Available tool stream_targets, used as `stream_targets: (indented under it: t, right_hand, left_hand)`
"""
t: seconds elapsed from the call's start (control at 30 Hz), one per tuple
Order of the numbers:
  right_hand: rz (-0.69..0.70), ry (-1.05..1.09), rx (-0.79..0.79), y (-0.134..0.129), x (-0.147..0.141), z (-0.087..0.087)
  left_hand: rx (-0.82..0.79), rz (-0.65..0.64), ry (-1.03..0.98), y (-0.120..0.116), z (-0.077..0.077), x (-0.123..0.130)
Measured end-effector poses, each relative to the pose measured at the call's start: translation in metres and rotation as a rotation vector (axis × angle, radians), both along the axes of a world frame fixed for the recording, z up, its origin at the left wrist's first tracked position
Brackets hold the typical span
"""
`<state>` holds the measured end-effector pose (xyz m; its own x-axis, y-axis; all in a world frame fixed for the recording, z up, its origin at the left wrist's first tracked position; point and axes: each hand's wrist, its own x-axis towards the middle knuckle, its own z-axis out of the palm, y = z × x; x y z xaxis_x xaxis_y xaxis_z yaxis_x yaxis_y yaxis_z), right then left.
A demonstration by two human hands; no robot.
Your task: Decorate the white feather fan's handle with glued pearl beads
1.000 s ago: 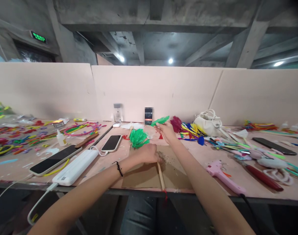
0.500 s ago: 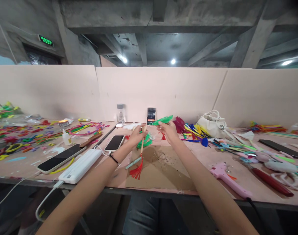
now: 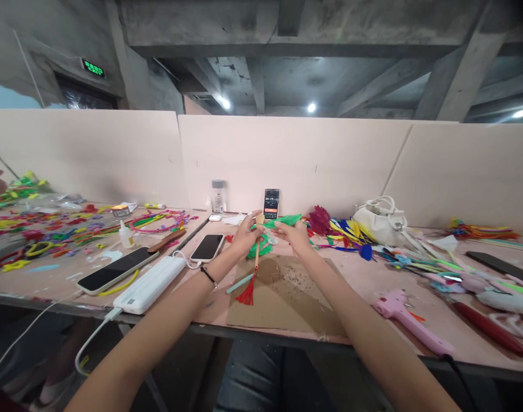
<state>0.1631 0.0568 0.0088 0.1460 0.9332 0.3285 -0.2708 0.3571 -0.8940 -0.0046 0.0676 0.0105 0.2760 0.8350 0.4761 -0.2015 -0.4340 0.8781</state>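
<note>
My left hand [image 3: 245, 237] is closed around a thin wooden stick [image 3: 257, 255], held nearly upright. From its lower end hangs a red tassel [image 3: 245, 293]. In my right hand [image 3: 297, 236] is a green feather [image 3: 290, 220], pinched between the fingertips; its inner end now lies close to the top of the stick. Whether the two touch is hard to see. More green feathers [image 3: 261, 249] show below the hands. Beneath them lies a brown cardboard sheet [image 3: 278, 312] strewn with small crumbs, and a pale blue stick [image 3: 240, 283] rests near its left edge.
A pink glue gun [image 3: 409, 323] and a dark red handle [image 3: 493, 329] lie at right, near coloured feathers [image 3: 351, 232] and a white bag [image 3: 381, 220]. At left are a power bank [image 3: 152, 286], phones [image 3: 207, 247] and a small glue bottle [image 3: 126, 234]. A lit phone [image 3: 271, 203] stands behind.
My right hand has brought the green feather leftward and down to the stick in my left hand. The view has shifted slightly to the left. A person's hand now shows at the far left edge.
</note>
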Motion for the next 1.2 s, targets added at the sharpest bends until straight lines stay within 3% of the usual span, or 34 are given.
stream_targets:
  t: [0.33, 0.57, 1.0, 1.2]
  right_hand:
    - [0.014, -0.024, 0.041, 0.000, 0.001, -0.001]
    - [0.110, -0.069, 0.047, -0.004, -0.008, -0.004]
    - [0.125, 0.041, 0.027, -0.012, -0.017, -0.002]
    - [0.101, 0.133, -0.003, -0.003, -0.014, -0.007]
  left_hand:
    - [0.034, 0.001, -0.023, 0.005, -0.003, -0.001]
    - [0.078, 0.005, -0.019, 0.001, 0.000, 0.001]
    - [0.091, -0.002, -0.016, -0.005, 0.000, 0.003]
    - [0.063, 0.040, -0.057, -0.003, 0.000, 0.001]
